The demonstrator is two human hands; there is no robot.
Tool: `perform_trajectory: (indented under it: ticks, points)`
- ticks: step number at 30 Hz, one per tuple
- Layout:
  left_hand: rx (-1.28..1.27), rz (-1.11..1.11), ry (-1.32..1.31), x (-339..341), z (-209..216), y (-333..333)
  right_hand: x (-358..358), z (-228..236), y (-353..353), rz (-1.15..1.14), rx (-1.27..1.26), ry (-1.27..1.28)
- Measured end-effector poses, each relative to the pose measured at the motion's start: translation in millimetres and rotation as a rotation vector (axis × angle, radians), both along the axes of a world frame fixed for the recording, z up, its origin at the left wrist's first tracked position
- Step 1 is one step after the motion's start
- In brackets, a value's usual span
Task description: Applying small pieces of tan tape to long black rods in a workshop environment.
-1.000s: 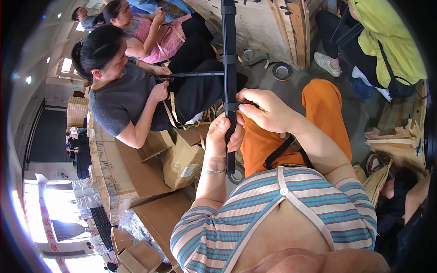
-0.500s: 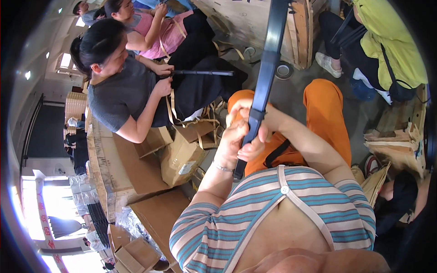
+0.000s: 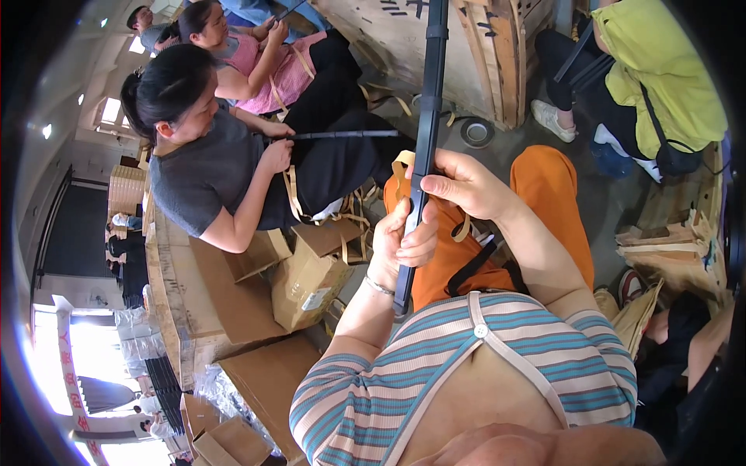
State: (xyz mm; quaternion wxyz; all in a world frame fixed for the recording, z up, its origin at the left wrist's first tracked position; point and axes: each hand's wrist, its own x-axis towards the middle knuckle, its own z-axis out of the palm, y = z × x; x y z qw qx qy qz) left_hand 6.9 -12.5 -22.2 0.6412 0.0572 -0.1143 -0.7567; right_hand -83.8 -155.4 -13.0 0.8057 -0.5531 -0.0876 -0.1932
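Observation:
A long dark bar (image 3: 430,101) with raised bands around it stands slanted in front of me, its lower end near my shirt and its upper end running out past the top edge. My left hand (image 3: 406,239) is wrapped round its lower part. Higher up, my right hand (image 3: 470,185) grips the bar from the right, thumb laid across its front and fingers partly hidden behind it. A tan strip (image 3: 403,165) loops out beside the bar near my right hand, and a piece of similar strip hangs below that hand over my orange trousers.
To my left a co-worker (image 3: 210,155) in a grey shirt holds a similar dark bar. Open cardboard boxes (image 3: 311,283) lie at my left. A wooden crate (image 3: 466,70) stands ahead, with a black tape roll (image 3: 476,132) on the floor. Another person in yellow (image 3: 660,70) sits at right.
The bar has swung to a more upright slant, its top moving left. My right hand has shifted up the bar, apart from my left. The tan strip now shows clearly.

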Motion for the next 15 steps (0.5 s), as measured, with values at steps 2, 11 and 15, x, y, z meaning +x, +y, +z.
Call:
perform_trajectory:
  ticks: [2, 11, 15]
  points:
    - [0.079, 0.123, -0.304, 1.1, 0.5, 0.9, 1.0, -7.3, -4.1, 0.032, 0.065, 0.003]
    - [0.282, 0.341, -1.135, 0.8, -3.3, 31.7, -12.5, 0.7, -28.4, -0.135, -0.019, 0.093]
    - [0.287, 0.497, -1.200, 2.5, -9.3, 21.0, -15.6, -31.4, -30.0, -0.163, -0.050, 0.228]
